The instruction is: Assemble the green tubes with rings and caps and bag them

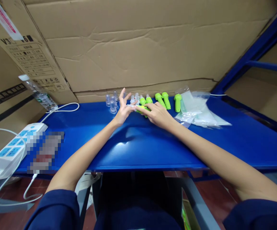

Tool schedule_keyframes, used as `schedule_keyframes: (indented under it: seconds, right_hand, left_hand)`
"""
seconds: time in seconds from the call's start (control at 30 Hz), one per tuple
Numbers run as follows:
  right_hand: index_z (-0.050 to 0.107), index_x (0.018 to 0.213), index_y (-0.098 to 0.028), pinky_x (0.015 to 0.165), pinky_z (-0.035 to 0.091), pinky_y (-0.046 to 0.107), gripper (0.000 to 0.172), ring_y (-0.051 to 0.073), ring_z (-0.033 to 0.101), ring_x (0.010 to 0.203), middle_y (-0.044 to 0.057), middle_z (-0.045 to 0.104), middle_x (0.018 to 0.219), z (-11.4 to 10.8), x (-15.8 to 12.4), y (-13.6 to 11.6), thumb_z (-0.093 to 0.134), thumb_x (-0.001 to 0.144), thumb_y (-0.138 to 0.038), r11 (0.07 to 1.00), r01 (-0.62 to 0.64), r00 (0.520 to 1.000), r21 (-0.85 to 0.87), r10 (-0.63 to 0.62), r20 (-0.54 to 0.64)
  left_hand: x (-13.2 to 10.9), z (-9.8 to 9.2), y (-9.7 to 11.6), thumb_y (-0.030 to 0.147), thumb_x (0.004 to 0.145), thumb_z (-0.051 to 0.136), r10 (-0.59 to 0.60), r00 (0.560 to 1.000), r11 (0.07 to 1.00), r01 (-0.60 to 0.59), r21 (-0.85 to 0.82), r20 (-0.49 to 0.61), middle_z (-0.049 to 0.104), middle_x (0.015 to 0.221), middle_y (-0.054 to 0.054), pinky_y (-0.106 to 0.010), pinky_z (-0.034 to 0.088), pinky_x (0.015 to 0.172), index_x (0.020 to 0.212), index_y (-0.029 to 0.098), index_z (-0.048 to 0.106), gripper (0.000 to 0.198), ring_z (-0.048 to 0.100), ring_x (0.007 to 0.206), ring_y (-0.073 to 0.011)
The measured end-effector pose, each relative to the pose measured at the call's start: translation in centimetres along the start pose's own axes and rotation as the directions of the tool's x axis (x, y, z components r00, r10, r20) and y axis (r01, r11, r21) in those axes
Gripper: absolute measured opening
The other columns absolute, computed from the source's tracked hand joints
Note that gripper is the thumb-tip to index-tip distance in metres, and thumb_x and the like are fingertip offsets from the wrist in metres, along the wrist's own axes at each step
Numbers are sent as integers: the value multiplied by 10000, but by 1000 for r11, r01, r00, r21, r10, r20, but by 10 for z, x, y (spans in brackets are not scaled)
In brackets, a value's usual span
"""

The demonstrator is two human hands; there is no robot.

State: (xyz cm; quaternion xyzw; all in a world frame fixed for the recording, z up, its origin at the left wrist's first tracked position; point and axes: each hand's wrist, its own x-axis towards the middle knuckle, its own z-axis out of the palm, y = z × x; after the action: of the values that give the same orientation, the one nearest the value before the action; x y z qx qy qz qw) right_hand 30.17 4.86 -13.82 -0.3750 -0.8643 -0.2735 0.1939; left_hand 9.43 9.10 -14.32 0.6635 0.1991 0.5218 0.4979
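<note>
My left hand (123,112) pinches a small clear plastic piece (131,106) between thumb and finger, its other fingers raised. Close against it, my right hand (159,114) has its fingers closed on a bright green plastic piece (142,110). The two pieces meet end to end between the hands; whether they are joined I cannot tell. Left of my left hand stand several clear domed plastic cups (113,107). Behind the hands are green pieces with clear tops (148,99). Further right lie green handle-shaped pieces (166,100) and another one (177,103).
Clear plastic bags (200,111) lie at the right on the blue table (129,153). A cardboard wall (138,57) closes the back. At left are a water bottle (41,95), a white power strip (16,143), a blurred-out flat object (48,150) and white cables (66,107).
</note>
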Motion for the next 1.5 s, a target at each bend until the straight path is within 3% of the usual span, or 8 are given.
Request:
schedule_keyframes:
  seconds: [0.13,0.4,0.6,0.8,1.13,1.27,1.37,1.5]
  right_hand:
    - [458,1524,-246,842,418,374,536,270,600,1150,171,552,1453,0,1,-3,388,1005,-130,998,8,999,55,-6,-35]
    - [420,1540,-185,830,409,377,580,251,648,1044,142,549,1491,1,0,-2,348,977,-72,998,28,999,57,-28,-16]
    - [487,1454,-113,797,422,366,442,255,665,1004,174,654,1349,5,0,1,351,1041,-194,993,-51,992,106,63,-112]
    - [524,1428,-139,812,413,375,421,265,645,1024,159,668,1324,3,-2,4,360,1053,-238,993,-59,991,99,70,-117]
    - [459,1518,-218,843,433,414,526,311,615,1118,160,647,1310,0,0,8,442,993,-224,969,-125,987,214,144,-77]
    - [504,1450,-141,871,487,460,543,323,647,1023,191,657,1260,6,0,23,493,963,-381,853,-377,894,362,438,-100]
    - [542,1372,-103,841,515,450,570,296,676,858,194,692,1183,12,-3,41,530,925,-457,705,-610,761,362,648,18]
    - [583,1328,-113,865,521,455,560,349,682,982,187,718,1145,20,-2,62,592,884,-454,606,-766,641,213,745,186]
  left_hand:
    - [3,1,12,228,969,479,-183,983,975,181,-133,-3,448,1526,-53,-542,466,1065,1537,454,234,659,443,1451,-292]
    - [0,8,13,278,962,607,-301,953,888,271,-371,-25,610,1396,-86,-434,386,1162,1140,241,534,196,524,1386,-201]
    - [1,-1,7,484,857,720,-210,966,978,207,-39,-150,736,1042,-64,-290,541,880,818,180,540,356,690,1015,-164]
    - [1,-8,7,573,803,731,-67,981,955,115,272,-182,655,693,-2,-241,475,683,736,170,573,438,630,694,-123]
    - [2,-9,5,579,934,568,-95,992,939,118,324,-87,731,1102,-105,-265,504,758,1096,157,655,460,690,909,-180]
    - [1,-9,1,552,1018,405,-133,985,929,162,333,-109,708,1205,-126,-251,498,700,1164,152,637,486,688,923,-172]
    - [2,-10,-1,512,1034,388,-135,984,927,167,335,-118,721,1153,-111,-243,495,692,1112,153,644,449,683,898,-158]
    - [4,-14,-4,497,1042,371,-126,985,929,159,334,-117,729,1087,-97,-229,480,676,1067,153,646,441,675,858,-141]
